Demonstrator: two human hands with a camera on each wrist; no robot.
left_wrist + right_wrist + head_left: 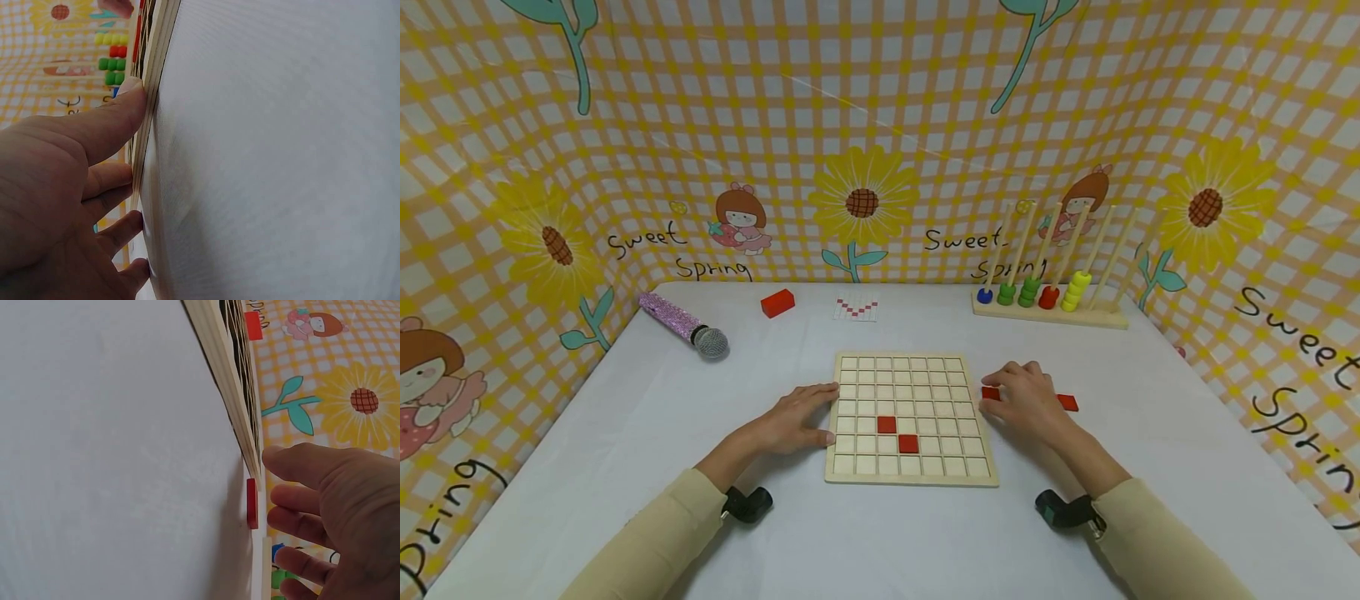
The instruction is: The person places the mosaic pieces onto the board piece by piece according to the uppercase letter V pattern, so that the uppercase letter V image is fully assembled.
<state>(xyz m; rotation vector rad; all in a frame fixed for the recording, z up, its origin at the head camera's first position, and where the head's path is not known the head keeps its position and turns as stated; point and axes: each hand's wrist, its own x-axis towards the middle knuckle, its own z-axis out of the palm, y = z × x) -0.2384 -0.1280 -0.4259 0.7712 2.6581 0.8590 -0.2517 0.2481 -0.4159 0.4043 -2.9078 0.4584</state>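
Observation:
A wooden grid board [865, 481] lies on the white table, with one red square tile [887, 425] and a second red tile [908, 444] in diagonally neighbouring cells. My left hand [793, 419] touches the board's left edge, thumb and fingers extended along it, as the left wrist view also shows. Just right of the board, my right hand [1026, 398] hovers by a loose red tile [990, 393]. In the right wrist view that tile [252, 504] rests on the table, apart from the loosely bent fingers. Partly behind the right hand lies another red tile [1067, 403].
Along the back stand a red block [777, 303], a small pattern card [856, 306] and a wooden peg abacus [1049, 312] with coloured beads. A glittery pink microphone [673, 318] lies at the back left. Checked cloth [880, 108] encloses the table's back and sides.

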